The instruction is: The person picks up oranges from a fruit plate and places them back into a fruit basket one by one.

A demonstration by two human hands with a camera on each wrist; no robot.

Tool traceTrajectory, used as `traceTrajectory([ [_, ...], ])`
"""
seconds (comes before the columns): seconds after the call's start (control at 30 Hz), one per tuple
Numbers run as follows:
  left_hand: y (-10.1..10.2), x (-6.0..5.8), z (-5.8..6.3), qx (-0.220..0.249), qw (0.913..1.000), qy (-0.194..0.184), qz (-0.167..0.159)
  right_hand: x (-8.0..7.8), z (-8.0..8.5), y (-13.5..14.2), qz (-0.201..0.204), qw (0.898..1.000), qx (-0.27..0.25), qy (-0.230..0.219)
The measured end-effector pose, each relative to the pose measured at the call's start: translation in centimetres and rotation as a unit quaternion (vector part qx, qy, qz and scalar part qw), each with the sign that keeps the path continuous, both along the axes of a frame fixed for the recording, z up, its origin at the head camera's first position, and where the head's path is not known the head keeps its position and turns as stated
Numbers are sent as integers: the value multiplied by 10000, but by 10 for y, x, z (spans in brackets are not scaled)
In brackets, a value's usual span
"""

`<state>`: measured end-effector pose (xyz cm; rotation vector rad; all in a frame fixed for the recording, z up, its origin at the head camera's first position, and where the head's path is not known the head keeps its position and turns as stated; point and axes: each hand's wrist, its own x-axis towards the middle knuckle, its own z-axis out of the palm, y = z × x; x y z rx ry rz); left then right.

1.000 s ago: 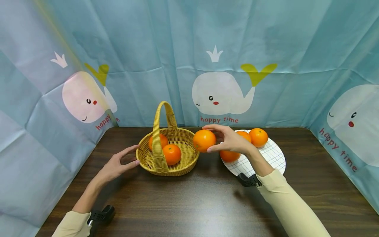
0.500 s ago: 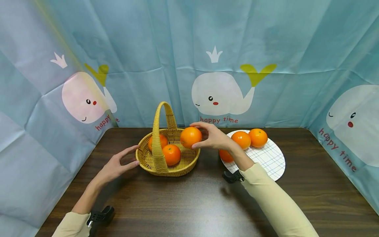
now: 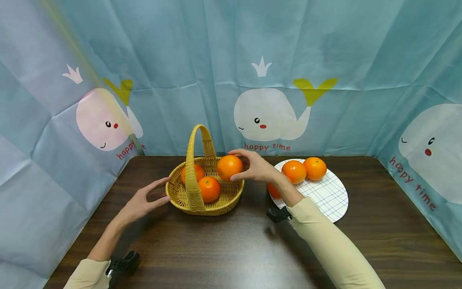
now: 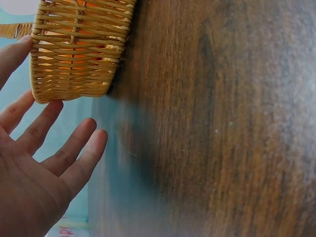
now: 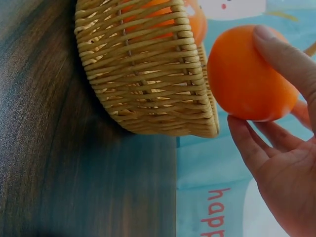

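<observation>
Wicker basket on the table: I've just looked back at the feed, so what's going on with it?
A person's right hand holds an orange above the right end of the wicker basket, not yet set down. The left hand has fingertips against the basket's left rim. Two more oranges already lie inside, and three others are on the white checked plate to the right, one partly hidden by the right forearm.
</observation>
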<state>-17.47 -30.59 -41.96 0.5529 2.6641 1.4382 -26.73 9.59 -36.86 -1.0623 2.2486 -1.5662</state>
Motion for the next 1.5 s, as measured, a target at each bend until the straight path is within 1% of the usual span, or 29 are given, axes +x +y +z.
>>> traceTrajectory([
  [0.1, 0, -1, -1, 18, 10000, -17, -9, 0, 0, 1, -75, 9999, 2, -78],
  [0.27, 1, -1, -1, 18, 10000, -6, -32, 1, 0, 10, -356, 9991, -156, -195],
  [0.4, 1, 0, 0, 7, 10000, 7, -20, 2, 2, 20, -624, 9976, -303, -53],
  [0.5, 0, 0, 0, -15, 10000, 2, 6, 4, 4, 29, -757, 9966, -315, 54],
  [0.7, 0, 1, -1, -21, 10000, -33, 10, 9, 7, 47, -774, 9965, -315, -50],
  [0.83, -1, 1, -1, -33, 10000, -44, 36, 11, 9, 61, -838, 9962, -247, -30],
  [1.03, 0, 0, 1, 18, 10000, -42, -53, 14, 10, 81, -915, 9955, -237, -22],
  [1.27, -1, -1, -1, -58, 9999, -80, 17, 17, 6, 101, -1038, 9940, -338, -27],
  [1.4, -1, -1, -3, -61, 9999, -83, 46, 18, 2, 109, -1101, 9935, -271, 74],
  [1.5, -1, -1, -3, -76, 10000, -50, 23, 20, 0, 113, -1118, 9934, -270, 17],
])
